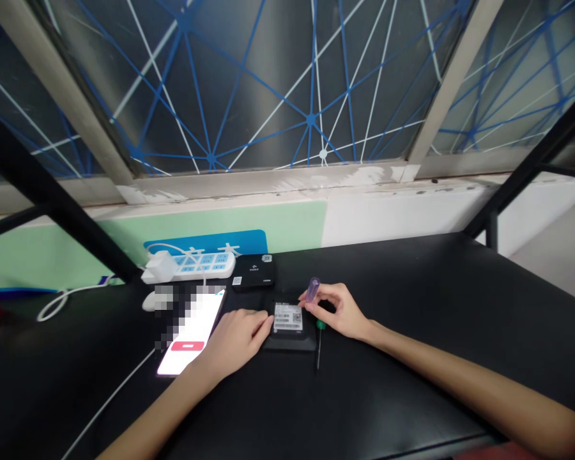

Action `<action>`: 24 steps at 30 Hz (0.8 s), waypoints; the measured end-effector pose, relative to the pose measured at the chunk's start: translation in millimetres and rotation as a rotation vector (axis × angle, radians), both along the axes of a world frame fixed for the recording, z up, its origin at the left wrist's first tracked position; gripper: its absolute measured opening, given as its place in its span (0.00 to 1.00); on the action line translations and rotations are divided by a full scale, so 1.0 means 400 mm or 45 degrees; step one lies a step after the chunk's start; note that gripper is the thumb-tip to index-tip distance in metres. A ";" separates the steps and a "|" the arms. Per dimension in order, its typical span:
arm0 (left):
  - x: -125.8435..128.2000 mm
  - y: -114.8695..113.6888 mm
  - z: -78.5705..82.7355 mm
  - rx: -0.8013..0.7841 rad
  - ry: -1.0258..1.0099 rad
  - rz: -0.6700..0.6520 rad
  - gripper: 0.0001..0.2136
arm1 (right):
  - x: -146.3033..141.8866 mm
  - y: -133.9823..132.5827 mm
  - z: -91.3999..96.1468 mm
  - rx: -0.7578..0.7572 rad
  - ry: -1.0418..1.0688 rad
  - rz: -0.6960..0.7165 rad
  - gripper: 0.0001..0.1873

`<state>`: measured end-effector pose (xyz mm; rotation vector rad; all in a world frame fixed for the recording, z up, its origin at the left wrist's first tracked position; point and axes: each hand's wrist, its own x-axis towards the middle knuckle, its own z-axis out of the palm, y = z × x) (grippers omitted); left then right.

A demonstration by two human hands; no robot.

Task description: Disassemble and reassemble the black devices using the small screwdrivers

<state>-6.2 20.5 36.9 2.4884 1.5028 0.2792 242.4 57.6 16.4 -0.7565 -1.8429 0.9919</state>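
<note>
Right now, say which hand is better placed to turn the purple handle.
Probably the right hand: it holds the purple handle, while the left hand is at the left edge of the black box.

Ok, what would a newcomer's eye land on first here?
Probably the glowing white rectangular screen, lying beside the left hand. Next, the translucent purple cylindrical handle, pinched in the right hand near the black square box with a white label. Behind, blue and white lines criss-cross the dark glass window.
</note>
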 end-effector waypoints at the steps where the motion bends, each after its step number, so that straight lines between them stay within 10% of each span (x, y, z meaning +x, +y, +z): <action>1: 0.000 -0.001 0.001 0.000 0.001 -0.001 0.20 | 0.000 0.000 0.001 0.000 0.000 0.004 0.12; 24: 0.000 -0.003 0.002 -0.004 -0.003 0.010 0.20 | -0.006 0.003 -0.005 0.002 -0.025 -0.058 0.13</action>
